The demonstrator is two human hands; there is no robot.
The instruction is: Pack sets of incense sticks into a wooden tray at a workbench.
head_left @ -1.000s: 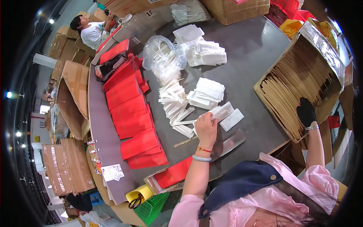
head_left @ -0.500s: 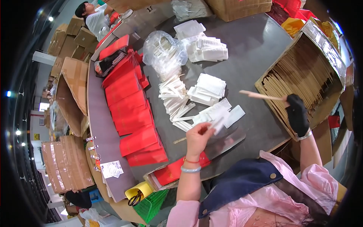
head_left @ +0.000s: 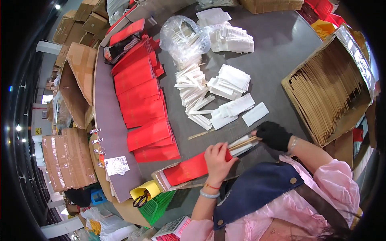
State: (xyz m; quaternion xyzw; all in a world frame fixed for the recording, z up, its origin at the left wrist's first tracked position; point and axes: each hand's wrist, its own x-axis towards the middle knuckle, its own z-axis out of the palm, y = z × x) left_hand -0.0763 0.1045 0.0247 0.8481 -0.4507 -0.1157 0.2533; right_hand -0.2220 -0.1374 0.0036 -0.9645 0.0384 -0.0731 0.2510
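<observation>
A red paper sleeve (head_left: 187, 170) lies slantwise on the near edge of the table. My left hand (head_left: 218, 161) is bare and closed on the sleeve's right-hand mouth, thumb and fingers at its rim. In a black glove, my right hand (head_left: 274, 135) pinches the outer ends of a few pale wooden chopsticks (head_left: 244, 142). Their other ends reach the sleeve's mouth under my left fingers. A white strip or packet (head_left: 243, 149) lies along the chopsticks; how far it goes into the sleeve is hidden. Flat white packets (head_left: 237, 106) lie just beyond my hands.
An open carton (head_left: 287, 86) full of wooden sticks stands at the right. Fanned red sleeves (head_left: 140, 104) line the left side. Narrow white strips (head_left: 193, 90) spill from a clear plastic bag (head_left: 185, 38). A yellow holder (head_left: 150, 188) with black-handled scissors (head_left: 140, 199) sits at the near left corner.
My right hand has brought the chopsticks from beside the carton to the sleeve's mouth. My left hand has lowered a white packet there and now grips the sleeve. The view has shifted slightly.
</observation>
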